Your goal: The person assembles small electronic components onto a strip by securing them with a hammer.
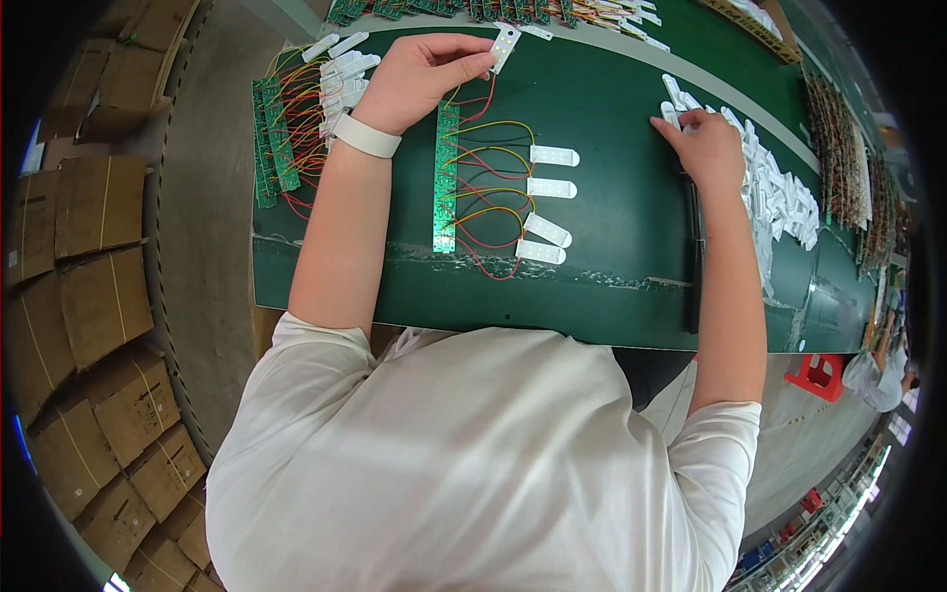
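My left hand (426, 77), with a pale band on its wrist, pinches a small white LED board (505, 45) between thumb and fingers. A red wire runs from that board down to a long green circuit board (446, 187) lying on the table. Along the strip's right side, more yellow, red and dark wires lead to several white rounded pieces with dots (554, 156). My right hand (706, 144) is at the left edge of a heap of white plastic shells (779, 192). Its thumb and index finger close around one white shell (670, 114).
Wired green boards with white ends (276, 138) lie at the table's left. More boards and wires line the far edge. A black rod-like thing (694, 257) lies below my right hand. Cardboard boxes (104, 212) are stacked at left; a red stool (817, 377) stands at right.
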`<state>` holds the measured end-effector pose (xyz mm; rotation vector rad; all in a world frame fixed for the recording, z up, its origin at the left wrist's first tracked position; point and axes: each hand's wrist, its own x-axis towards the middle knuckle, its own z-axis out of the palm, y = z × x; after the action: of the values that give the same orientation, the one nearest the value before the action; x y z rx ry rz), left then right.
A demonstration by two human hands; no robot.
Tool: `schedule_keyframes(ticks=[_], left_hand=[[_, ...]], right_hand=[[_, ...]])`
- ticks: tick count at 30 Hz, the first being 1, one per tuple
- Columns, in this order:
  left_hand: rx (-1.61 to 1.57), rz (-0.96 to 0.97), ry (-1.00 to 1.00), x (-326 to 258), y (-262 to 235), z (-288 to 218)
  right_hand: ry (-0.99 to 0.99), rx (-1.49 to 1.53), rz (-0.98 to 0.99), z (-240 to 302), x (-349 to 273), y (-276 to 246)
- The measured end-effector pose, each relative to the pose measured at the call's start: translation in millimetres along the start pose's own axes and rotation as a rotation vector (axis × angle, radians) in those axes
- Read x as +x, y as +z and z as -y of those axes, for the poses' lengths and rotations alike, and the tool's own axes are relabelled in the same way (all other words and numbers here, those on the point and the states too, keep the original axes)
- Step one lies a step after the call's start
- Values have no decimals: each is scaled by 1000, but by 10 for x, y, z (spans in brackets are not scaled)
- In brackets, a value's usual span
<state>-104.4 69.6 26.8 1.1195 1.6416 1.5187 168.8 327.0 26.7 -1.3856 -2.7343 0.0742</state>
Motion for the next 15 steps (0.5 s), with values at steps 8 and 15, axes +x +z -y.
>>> schedule_keyframes(ticks=[8,15], left_hand=[[-21,46,64,-137,-68,-9],[-24,2,93,-186,-46,-51]], right_hand=[[51,100,91,-260,128,69],[64,171,-67,-146,66,-80]])
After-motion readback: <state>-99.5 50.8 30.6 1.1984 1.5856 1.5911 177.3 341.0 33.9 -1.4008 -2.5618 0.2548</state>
